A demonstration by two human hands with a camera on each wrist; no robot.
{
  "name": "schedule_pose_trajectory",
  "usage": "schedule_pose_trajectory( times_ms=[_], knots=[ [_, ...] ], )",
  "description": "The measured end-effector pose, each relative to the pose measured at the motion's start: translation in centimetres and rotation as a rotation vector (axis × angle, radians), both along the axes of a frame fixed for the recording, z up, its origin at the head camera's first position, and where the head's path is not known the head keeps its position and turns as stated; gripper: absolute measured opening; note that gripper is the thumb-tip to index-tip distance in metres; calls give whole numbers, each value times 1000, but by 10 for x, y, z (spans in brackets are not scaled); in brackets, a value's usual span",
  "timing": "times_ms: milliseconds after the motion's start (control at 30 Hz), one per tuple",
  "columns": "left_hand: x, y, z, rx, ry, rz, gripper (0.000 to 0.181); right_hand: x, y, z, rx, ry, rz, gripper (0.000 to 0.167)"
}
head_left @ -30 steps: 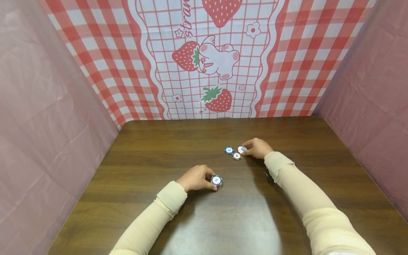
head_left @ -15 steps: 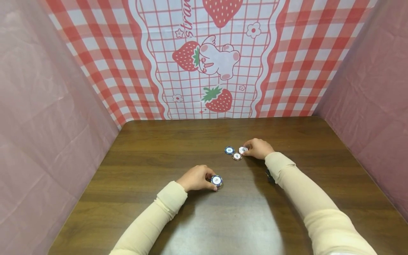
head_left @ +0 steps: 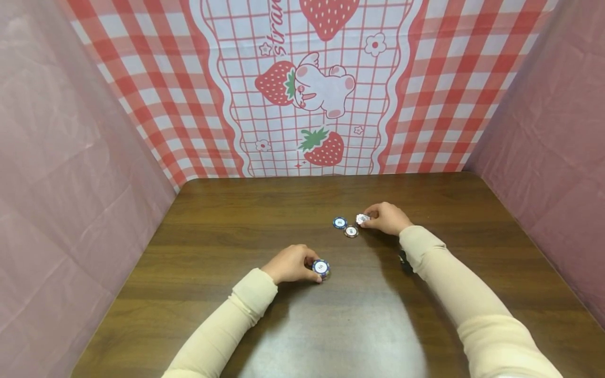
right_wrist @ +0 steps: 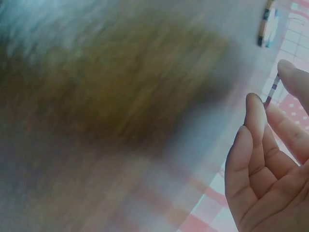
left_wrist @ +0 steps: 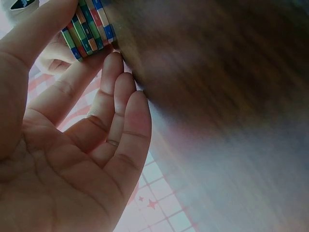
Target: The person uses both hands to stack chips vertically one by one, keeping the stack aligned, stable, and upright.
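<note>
In the head view my left hand (head_left: pixel 292 264) grips a short stack of poker chips (head_left: pixel 321 268) at the middle of the table. Blue and white shows on the stack's top face. Seen from the left wrist, the chip stack (left_wrist: pixel 89 31) has several layers with multicoloured edges between thumb and forefinger. My right hand (head_left: pixel 388 218), farther back and to the right, pinches a white poker chip (head_left: pixel 362 219) by its edge. The thin chip (right_wrist: pixel 273 90) shows edge-on in the right wrist view. Just left of it lie a blue chip (head_left: pixel 340 223) and a brown-edged chip (head_left: pixel 351 231).
The brown wooden table (head_left: pixel 227 215) meets a red-and-white checked cloth (head_left: pixel 302 131) at its far edge. Pink cloth (head_left: pixel 71 210) hangs on the left and more pink cloth (head_left: pixel 543 157) on the right. A black wrist device (head_left: pixel 405 261) sits under the right cuff.
My right hand has shifted slightly right with the white chip, away from the blue and brown-edged chips. The left hand and its stack have stayed in place.
</note>
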State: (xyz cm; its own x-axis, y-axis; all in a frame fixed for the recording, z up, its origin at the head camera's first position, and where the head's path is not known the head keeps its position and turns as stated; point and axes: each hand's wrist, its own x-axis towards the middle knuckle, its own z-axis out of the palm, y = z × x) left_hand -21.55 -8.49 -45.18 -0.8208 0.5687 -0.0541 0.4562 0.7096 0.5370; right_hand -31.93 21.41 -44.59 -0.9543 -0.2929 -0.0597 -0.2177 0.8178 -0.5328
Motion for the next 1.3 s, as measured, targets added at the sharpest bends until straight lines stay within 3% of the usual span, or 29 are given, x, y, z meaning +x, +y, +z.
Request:
schedule_pose_trajectory(
  times_ms=[467,933,1300],
  knots=[
    [1,0,0,2,4,3,33,19,-14,7,-235,124,42,33],
    [0,0,0,9,5,-1,33,37,-30,11,-406,120,71,31],
    [0,0,0,10,1,-6,33,56,-48,11,-456,131,143,31]
  ],
)
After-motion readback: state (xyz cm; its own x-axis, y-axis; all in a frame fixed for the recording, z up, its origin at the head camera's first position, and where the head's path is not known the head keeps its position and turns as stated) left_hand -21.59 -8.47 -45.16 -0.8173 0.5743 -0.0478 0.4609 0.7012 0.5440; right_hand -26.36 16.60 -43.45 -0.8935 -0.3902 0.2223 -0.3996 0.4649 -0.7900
